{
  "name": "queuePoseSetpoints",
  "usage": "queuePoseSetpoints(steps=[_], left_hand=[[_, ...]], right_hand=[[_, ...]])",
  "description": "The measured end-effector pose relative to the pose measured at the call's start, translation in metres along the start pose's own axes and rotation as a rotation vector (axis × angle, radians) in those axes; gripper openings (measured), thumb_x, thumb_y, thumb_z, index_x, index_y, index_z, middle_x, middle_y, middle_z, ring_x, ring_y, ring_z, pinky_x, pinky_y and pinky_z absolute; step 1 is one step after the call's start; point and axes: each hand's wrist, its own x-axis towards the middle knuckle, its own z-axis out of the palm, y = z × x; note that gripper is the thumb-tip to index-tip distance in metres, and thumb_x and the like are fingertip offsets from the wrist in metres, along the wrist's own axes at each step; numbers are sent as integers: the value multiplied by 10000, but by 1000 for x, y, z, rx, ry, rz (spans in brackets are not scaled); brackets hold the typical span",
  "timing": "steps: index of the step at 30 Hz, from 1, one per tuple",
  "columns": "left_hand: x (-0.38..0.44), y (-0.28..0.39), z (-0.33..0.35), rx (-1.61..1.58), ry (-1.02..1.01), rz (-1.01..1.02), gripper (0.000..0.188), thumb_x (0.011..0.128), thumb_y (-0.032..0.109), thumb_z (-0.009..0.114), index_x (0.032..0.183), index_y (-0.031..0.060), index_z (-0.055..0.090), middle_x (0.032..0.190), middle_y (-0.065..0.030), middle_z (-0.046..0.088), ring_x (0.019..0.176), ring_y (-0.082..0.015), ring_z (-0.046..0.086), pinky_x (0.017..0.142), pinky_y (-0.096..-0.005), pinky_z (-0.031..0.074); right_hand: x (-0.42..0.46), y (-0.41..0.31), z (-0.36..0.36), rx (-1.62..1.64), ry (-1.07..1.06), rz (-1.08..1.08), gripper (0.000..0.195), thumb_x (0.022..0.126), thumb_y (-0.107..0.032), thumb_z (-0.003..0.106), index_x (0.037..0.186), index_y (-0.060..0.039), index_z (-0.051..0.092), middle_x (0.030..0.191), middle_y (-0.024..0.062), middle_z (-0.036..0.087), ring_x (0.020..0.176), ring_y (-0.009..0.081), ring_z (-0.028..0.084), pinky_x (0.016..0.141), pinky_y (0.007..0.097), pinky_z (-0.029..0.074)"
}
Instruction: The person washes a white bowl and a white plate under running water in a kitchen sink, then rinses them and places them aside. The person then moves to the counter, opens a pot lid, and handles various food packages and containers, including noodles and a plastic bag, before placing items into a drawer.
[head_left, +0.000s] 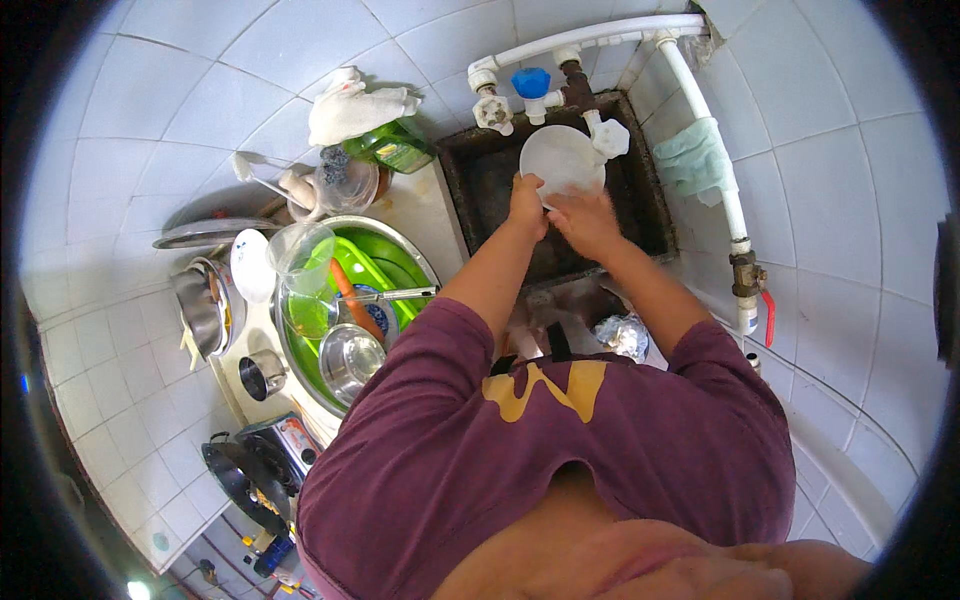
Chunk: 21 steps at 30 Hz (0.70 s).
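Over the dark stone-like sink (487, 202), my left hand (529, 206) grips the near left rim of a round white dish (559, 154), its thumb lying over the edge. The dish looks slightly translucent; whether it is a shallow bowl or a lid, I cannot tell. My right hand (589, 221) is blurred and lies against the near right part of the dish. Its fingertips are too smeared to show whether they grip anything. A white plastic tap (609, 138) overhangs the dish's right edge.
Left of the sink, a large metal-rimmed basin (409, 251) holds a green basket, clear containers and an orange-handled utensil. A green bottle (401, 148) stands behind it. A white pipe (731, 202) with a draped glove (694, 157) and a red-handled valve (768, 319) runs down the right wall.
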Motion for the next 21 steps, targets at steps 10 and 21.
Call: queuePoseSetpoints(steps=[10,21], left_hand=[[-38,6,21,-46,-118,-247,612,806,236,412,1361,46,238,1323,-217,368,1179,-429,444,917,-608,432],[-4,-28,-12,339,-118,-210,489,823,226,604,1219,-20,453,1121,-184,551,1085,-317,556,837,-454,518]], right_hand=[[10,54,-22,286,541,391,530,841,-304,615,1248,9,484,1212,229,524,1144,377,474,938,454,402],[8,56,-37,1225,84,647,566,764,-145,487,1323,-78,427,1109,99,572,938,251,587,746,434,505]])
